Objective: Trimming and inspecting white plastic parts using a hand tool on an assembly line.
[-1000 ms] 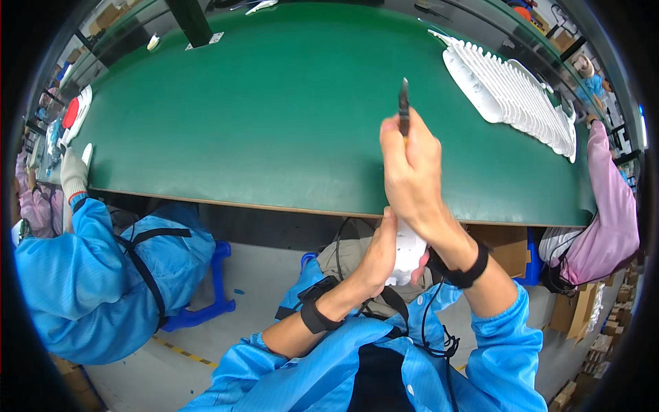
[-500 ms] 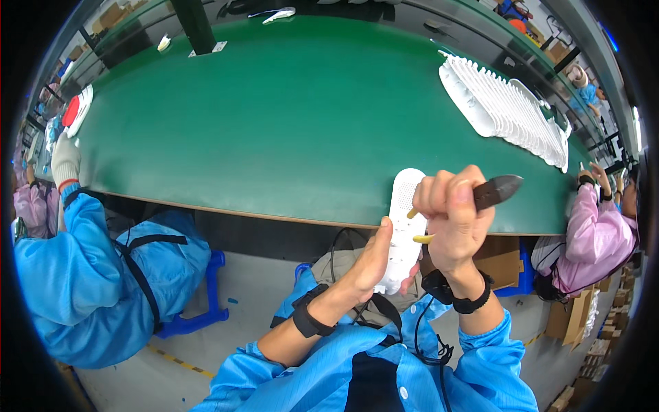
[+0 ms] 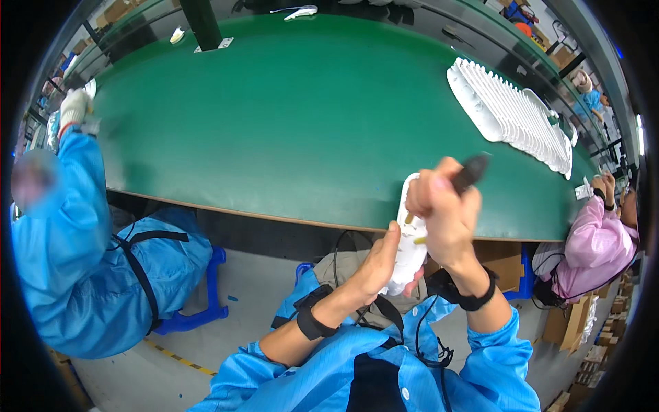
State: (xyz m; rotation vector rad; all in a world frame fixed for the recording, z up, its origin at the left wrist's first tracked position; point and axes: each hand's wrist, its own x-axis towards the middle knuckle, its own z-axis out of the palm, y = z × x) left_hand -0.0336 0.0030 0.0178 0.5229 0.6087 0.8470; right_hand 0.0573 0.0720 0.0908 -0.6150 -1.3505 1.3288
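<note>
We count one long white plastic housing (image 3: 406, 240) held upright at the near edge of the green table (image 3: 288, 123), just above our lap. Our left hand (image 3: 376, 264) closes around its lower half from the left, thumb up along the side, fingers wrapped behind. Our right hand (image 3: 443, 220) is curled tight around one dark pen-shaped tool (image 3: 471, 172), whose blunt end points up and to the right above the knuckles; the working end is hidden against the housing, where two small yellowish spots show. On the far right of the table lies one row of white parts (image 3: 511, 113), stacked on edge like a fan; they are too many and too close together to count exactly. One dark post (image 3: 201, 24) stands on a plate at the far edge, and one small white piece (image 3: 300, 12) lies beyond it. Two other people sit by: one in a blue coat (image 3: 75, 240) on our left, a gloved hand (image 3: 72, 106) at the table's left end, and one in a pink coat (image 3: 594, 247) on our right. Against half a second ago, the housing and both hands sit in almost the same pose; a second ago the right hand was raised over the table with the tool pointing straight up, and the housing was low in the lap.
</note>
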